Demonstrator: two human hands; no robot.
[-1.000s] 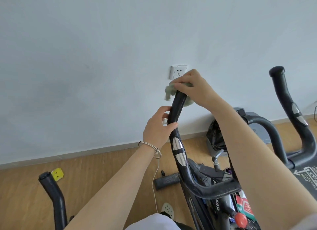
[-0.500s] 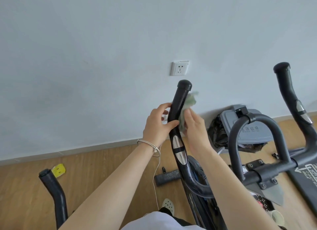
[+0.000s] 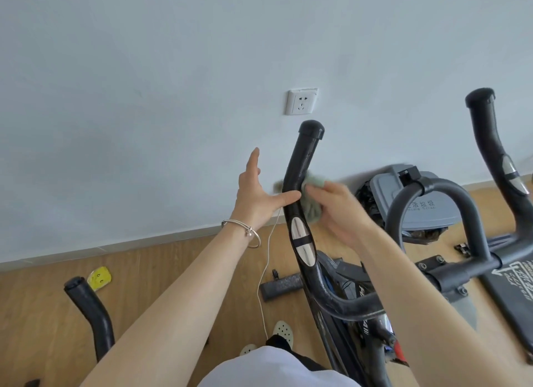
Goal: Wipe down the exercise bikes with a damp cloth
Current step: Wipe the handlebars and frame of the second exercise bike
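1. Below the wall socket (image 3: 302,101), on my head-camera feed, the exercise bike's black left horn (image 3: 300,167) rises at a slight tilt; I place everything from it.
2. Just right of the horn, the right hand (image 3: 337,210) grasps the green cloth (image 3: 313,212), bunched and pressed against the horn's bend above the silver sensor plate (image 3: 301,239). I see that hand blurred.
3. Just left of the horn, the left hand (image 3: 253,196) is released: fingers straight and pointing up, thumb tip touching the horn. A bracelet (image 3: 245,231) circles its wrist.
4. Well right of the horn stands the right horn (image 3: 490,144), with the loop bar (image 3: 432,187) between them.
5. Behind the horn, to its right, a grey bin (image 3: 427,210) sits against the wall.
6. Left of the horn and lower, a white cable (image 3: 266,259) hangs, and another black handlebar (image 3: 89,309) stands well apart.
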